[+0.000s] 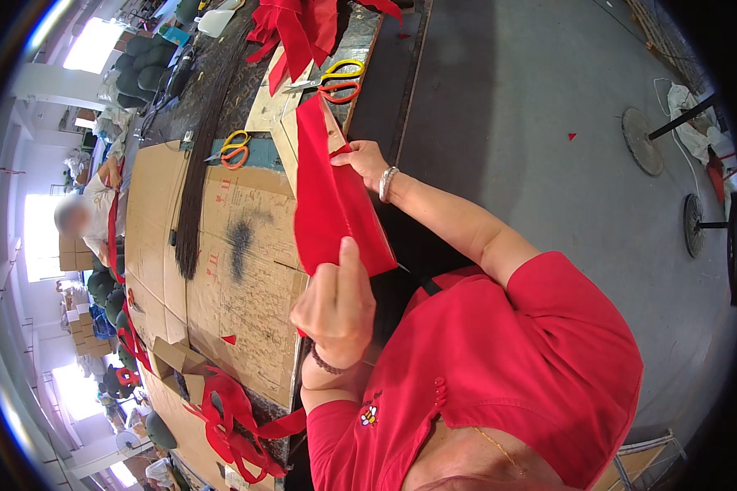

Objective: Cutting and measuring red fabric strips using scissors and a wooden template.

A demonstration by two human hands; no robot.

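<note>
A wide strip of red fabric [329,209] with a pale edge hangs stretched between my two hands, over the table's near edge. My right hand [363,166], wearing a silver bangle, pinches its far part between thumb and fingers. My left hand [336,307], with a brown bracelet at the wrist, is closed at the near end, one finger lying along the cloth. That hand's other fingertips are curled out of sight. Just beyond the strip lie scissors [341,80] with yellow and orange handles, on pale pattern pieces [270,106]. A second pair of scissors [236,149] rests to the left.
Cardboard [258,303] covers the table. Along it runs a bundle of thin black strands [192,204]. Red cloth [299,33] is heaped at the far end, and red strips [229,417] lie nearer. Across the table a person [98,213] handles red strips. Round-based stands [643,141] are on the right.
</note>
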